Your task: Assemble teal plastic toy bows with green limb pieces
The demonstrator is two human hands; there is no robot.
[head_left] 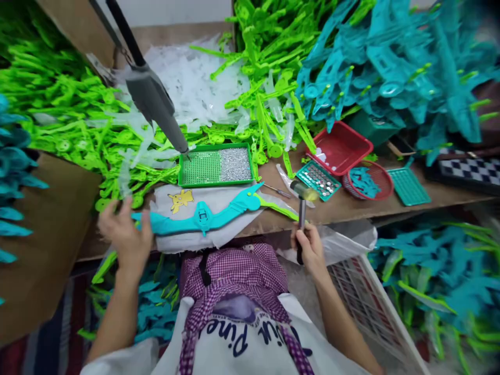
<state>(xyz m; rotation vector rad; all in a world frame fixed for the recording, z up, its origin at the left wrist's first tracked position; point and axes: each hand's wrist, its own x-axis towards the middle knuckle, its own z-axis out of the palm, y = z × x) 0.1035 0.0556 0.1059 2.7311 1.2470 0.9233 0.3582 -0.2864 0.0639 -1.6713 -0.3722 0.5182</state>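
My right hand [310, 245] is wrapped round the dark handle of a small hammer [302, 211], its head upright above the table's front edge. In front of me a long turquoise plastic piece [179, 223] lies on a grey-white cloth [224, 240]. A lime-green plastic arm [275, 205] is joined to its right end. My left hand [127, 234] is by the piece's left end with fingers apart; whether the thumb touches it I cannot tell. Just above those fingers is a translucent white plastic part [125, 174].
A grey electric screwdriver [154, 99] hangs over a green tray [201, 183] of small metal pieces. To the right are a red bin [344, 146], a teal tray of discs [318, 179] and a red basket [388, 182]. Heaps of lime-green parts [66, 125] and turquoise parts [390, 73] surround the bench.
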